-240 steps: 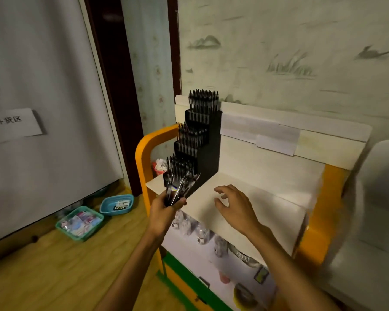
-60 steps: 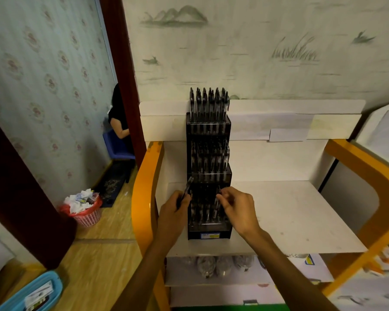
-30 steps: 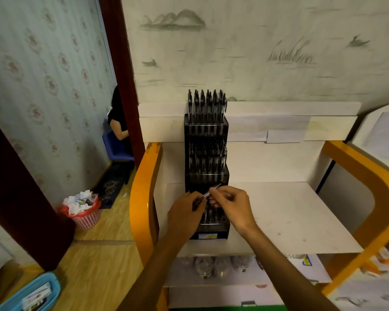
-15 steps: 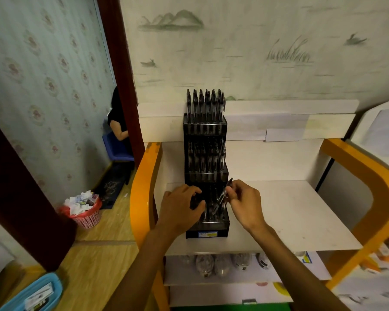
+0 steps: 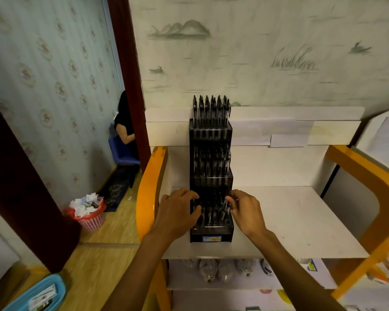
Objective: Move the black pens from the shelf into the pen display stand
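Black pens (image 5: 211,113) fill the three stepped tiers of the black pen display stand (image 5: 211,234), which stands upright on the white shelf (image 5: 301,221), close to its left side and front edge. The top tier's pens stick up clear of the stand against the white back panel (image 5: 279,122); those in the middle and lowest tiers are dark and hard to tell apart.

The left hand (image 5: 177,215) is at the stand's left side by the lowest tier, its fingers curled over the edge and onto the pens there, gripping the stand. The right hand (image 5: 245,212) is at the right side of the same tier, its fingertips (image 5: 230,198) pinched on one black pen (image 5: 225,208) that stands nearly upright among the others in the right end of that tier.

The shelf belongs to a unit with orange curved side frames (image 5: 148,189). On the shelf below are several clear bottles (image 5: 211,268). To the left, on the wooden floor, stand a pink wastebasket (image 5: 92,218) heaped with paper scraps and, at the bottom corner, a blue tray (image 5: 38,295). Through the doorway a person (image 5: 124,122) sits on a blue chair (image 5: 121,153).
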`<state>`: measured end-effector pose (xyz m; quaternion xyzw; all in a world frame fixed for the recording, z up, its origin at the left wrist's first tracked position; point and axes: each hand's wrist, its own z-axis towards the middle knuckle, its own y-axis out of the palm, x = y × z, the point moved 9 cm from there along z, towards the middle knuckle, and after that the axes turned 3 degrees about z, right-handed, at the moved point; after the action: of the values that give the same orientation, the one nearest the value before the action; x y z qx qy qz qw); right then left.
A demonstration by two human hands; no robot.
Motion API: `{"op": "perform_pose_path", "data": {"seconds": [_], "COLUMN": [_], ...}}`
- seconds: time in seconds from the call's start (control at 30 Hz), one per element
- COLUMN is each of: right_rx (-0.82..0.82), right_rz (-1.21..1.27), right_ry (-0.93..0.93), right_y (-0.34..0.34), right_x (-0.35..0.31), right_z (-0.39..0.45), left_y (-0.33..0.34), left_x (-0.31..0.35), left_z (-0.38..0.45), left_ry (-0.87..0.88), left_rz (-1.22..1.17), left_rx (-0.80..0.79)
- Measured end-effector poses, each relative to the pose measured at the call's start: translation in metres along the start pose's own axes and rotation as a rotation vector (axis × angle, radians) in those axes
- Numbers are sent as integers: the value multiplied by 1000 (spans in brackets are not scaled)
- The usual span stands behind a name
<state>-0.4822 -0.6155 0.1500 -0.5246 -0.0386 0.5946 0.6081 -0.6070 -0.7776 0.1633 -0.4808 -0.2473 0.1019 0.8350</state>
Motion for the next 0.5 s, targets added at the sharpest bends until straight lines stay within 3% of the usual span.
{"op": "perform_pose_path", "data": {"seconds": [0.3,0.5], "right_rx": [-244,-264], "right_rz": [-153,-213], "right_ry": [93,124], "right_y": [36,41], "right_x": [14,15], "right_z": [-12,-15], "left_y": [-8,-15], "left_x": [1,6], "left_z": [8,16], "left_ry": [13,47], "left_rz": [-17,-30], "left_rx": [10,9]}}
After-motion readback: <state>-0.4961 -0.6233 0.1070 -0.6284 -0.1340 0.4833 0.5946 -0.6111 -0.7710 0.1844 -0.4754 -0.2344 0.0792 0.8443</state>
